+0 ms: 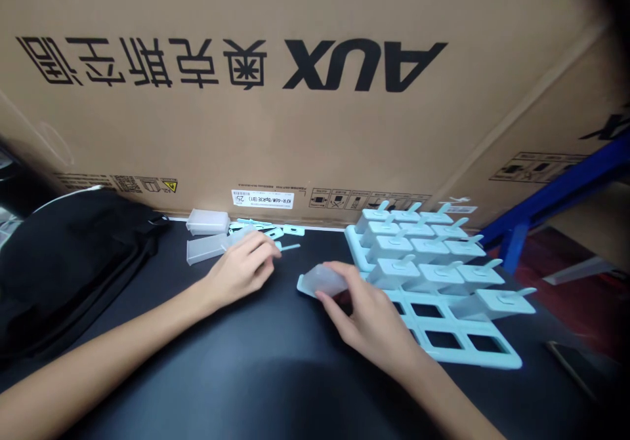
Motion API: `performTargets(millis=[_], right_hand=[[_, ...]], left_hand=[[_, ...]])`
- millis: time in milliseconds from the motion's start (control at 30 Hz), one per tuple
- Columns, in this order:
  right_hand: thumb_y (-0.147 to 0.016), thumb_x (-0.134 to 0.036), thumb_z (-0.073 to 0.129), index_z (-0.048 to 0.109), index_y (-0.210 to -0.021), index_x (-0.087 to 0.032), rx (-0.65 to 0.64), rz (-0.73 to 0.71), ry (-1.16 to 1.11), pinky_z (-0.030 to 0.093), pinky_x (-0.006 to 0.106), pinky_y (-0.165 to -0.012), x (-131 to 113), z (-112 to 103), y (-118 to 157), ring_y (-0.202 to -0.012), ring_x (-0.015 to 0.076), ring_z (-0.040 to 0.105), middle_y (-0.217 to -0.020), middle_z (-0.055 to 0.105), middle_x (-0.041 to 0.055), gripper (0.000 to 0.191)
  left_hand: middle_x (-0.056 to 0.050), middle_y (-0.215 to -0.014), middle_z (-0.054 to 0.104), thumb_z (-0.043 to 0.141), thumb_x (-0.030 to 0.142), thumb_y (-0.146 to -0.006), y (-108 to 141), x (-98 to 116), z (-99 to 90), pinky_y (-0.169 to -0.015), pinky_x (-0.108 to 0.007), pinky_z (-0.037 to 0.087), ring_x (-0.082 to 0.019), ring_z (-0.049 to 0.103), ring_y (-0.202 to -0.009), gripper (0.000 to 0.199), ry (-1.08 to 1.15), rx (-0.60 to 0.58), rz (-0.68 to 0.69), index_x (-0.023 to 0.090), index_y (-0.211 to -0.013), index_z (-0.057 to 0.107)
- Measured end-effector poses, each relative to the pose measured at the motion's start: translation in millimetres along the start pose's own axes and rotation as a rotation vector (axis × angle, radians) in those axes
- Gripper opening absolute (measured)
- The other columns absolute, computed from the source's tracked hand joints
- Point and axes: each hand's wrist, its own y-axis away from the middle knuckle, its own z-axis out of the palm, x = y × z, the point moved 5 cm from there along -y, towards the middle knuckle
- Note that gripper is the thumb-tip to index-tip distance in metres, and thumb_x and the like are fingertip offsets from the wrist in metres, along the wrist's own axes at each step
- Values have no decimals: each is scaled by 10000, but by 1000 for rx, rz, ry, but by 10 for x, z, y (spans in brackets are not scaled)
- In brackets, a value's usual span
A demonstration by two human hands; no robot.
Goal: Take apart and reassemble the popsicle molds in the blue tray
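Note:
Between the thumb and fingers of my right hand (367, 315) is a translucent ice pop mold (322, 281) with a light blue piece at its left end. My left hand (243, 263) is over the pile of light blue sticks (294, 230), its fingers curled; whether they grip a stick is hidden. Beside it lie two clear molds, one (207, 221) behind the other (205, 248). On the right, a light blue rack (492, 362) holds several molds with stick lids (428, 250) standing up, and several of its front openings have no mold in them.
A black bag (73, 263) lies at the left. A large cardboard box (221, 138) stands behind the black table (221, 374). A blue metal frame (516, 243) is at the right, and a phone-like dark object (573, 364) lies near the right edge.

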Motion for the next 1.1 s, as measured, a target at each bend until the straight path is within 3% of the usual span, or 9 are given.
performTargets(millis=[67, 133, 267, 467, 667, 800, 933, 1000, 1100], right_hand=[[-887, -330, 582, 435, -1220, -227, 210, 50, -106, 540, 296, -692, 39, -136, 15, -849, 183, 656, -1110, 617, 95, 378], [-846, -354, 643, 430, -1203, -226, 392, 135, -274, 552, 303, -680, 96, -260, 40, -847, 185, 647, -1111, 591, 102, 435], [-825, -394, 666, 370, -1163, -246, 526, 273, -591, 535, 282, -554, 176, -365, 54, -716, 157, 626, -1003, 577, 58, 473], [-839, -407, 651, 352, -1154, -266, 421, 308, -726, 533, 269, -495, 165, -225, 30, -613, 132, 600, -911, 580, 25, 457], [-798, -397, 703, 281, -1223, -299, 301, 341, -820, 598, 316, -585, 59, 94, 80, -614, 154, 639, -901, 601, 15, 607], [-839, -385, 659, 384, -1125, -269, 138, 344, -852, 598, 327, -729, -4, 294, 90, -771, 167, 667, -960, 612, 29, 414], [-903, -380, 568, 475, -1085, -247, 86, 268, -666, 544, 343, -860, 7, 315, 74, -944, 181, 620, -1017, 595, 45, 244], [-896, -385, 574, 465, -1157, -253, 110, 258, -557, 542, 338, -836, 39, 290, 80, -904, 175, 608, -1036, 573, 52, 312], [-865, -377, 614, 318, -1358, -268, 150, 245, -503, 556, 322, -747, 57, 255, 94, -809, 164, 600, -1067, 551, 66, 586]], left_hand=[[-46, -898, 600, 534, 57, -854, 120, 133, -34, -772, -302, 521, -152, 584, -852, 149, 263, 98, -32, 178, -937, 559], [-41, -888, 605, 570, 48, -834, 211, 244, 20, -729, -281, 531, -139, 596, -823, 162, 489, 91, -74, 183, -923, 573], [-48, -879, 592, 601, 97, -850, 261, 258, 180, -659, -245, 543, -132, 611, -809, 83, 853, 86, -308, 172, -859, 569], [-6, -808, 548, 694, 194, -816, 229, 73, 199, -692, -244, 536, -117, 616, -783, 175, 1058, 261, -523, 163, -787, 524], [6, -790, 546, 732, 178, -784, 240, 43, 241, -720, -222, 521, -98, 605, -764, 208, 1158, 231, -577, 151, -776, 526], [8, -822, 534, 726, 148, -787, 250, 65, 261, -690, -202, 517, -93, 597, -777, 205, 1221, 214, -552, 157, -801, 522], [-2, -841, 570, 725, 132, -791, 262, 46, 275, -678, -173, 505, -88, 591, -800, 215, 1244, 204, -560, 163, -843, 519], [-14, -870, 597, 731, 129, -787, 267, 38, 294, -695, -175, 510, -95, 602, -833, 235, 1269, 179, -571, 165, -868, 514], [-23, -909, 623, 731, 117, -787, 268, 38, 309, -731, -185, 522, -102, 621, -875, 257, 1312, 153, -559, 168, -896, 504]])
